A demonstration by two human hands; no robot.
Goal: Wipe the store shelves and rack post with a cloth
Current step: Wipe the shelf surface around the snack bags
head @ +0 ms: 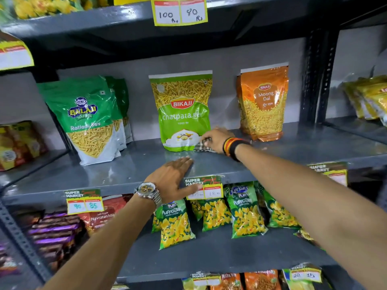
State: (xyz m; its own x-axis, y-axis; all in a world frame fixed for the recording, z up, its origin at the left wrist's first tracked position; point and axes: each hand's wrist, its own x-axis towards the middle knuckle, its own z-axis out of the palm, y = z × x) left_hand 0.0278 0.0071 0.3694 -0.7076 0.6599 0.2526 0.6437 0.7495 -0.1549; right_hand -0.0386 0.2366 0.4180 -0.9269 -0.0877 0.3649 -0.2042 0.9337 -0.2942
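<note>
A grey metal shelf [129,166] runs across the middle of the view. My right hand [217,140] presses a small checked cloth [202,146] onto the shelf, right beside the base of a green Bikaji snack bag [182,109]. My left hand [174,177] lies flat with fingers spread over the shelf's front edge, its thumb down over a price tag [204,188]. A dark perforated rack post [320,76] stands upright at the right end of the shelf.
A green Balaji bag [90,120] stands at the left, an orange Moong Dal bag [262,103] at the right. Puffcorn packets [245,210] lie on the shelf below. Another shelf [117,24] hangs overhead. More packets fill the neighbouring bays.
</note>
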